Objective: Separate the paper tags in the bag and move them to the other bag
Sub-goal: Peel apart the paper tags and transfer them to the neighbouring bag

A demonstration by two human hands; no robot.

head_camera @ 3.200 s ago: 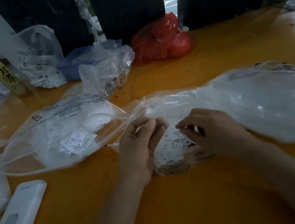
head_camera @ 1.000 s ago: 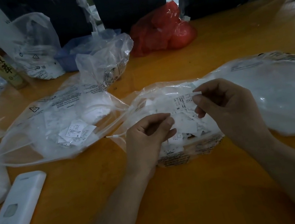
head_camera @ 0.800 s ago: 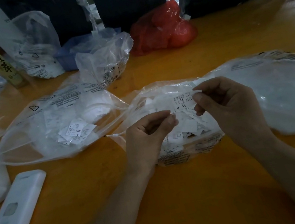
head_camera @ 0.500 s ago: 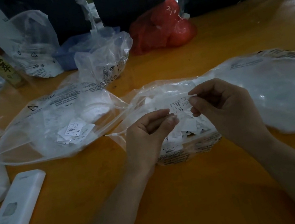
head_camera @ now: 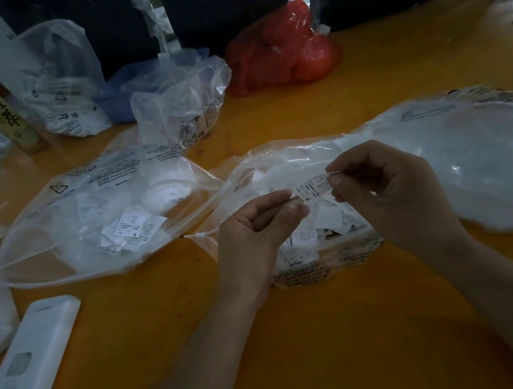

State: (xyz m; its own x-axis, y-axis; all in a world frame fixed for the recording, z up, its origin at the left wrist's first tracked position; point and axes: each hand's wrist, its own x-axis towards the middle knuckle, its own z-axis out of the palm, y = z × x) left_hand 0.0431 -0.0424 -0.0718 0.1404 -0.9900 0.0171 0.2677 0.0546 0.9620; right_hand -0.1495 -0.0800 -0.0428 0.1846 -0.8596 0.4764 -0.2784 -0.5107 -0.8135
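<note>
Between both hands (head_camera: pixel 388 191), a paper tag (head_camera: pixel 312 186)

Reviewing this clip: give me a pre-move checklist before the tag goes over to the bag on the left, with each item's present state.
1. Paper tag held at both ends by left hand and right hand: ok.
2. Tag lifted above the source bag: ok.
3. Only a single tag in the grip: cannot tell.
4. Receiving bag mouth facing the hands and open: ok.
5. Path leftward over the table free of obstacles: ok.
</note>
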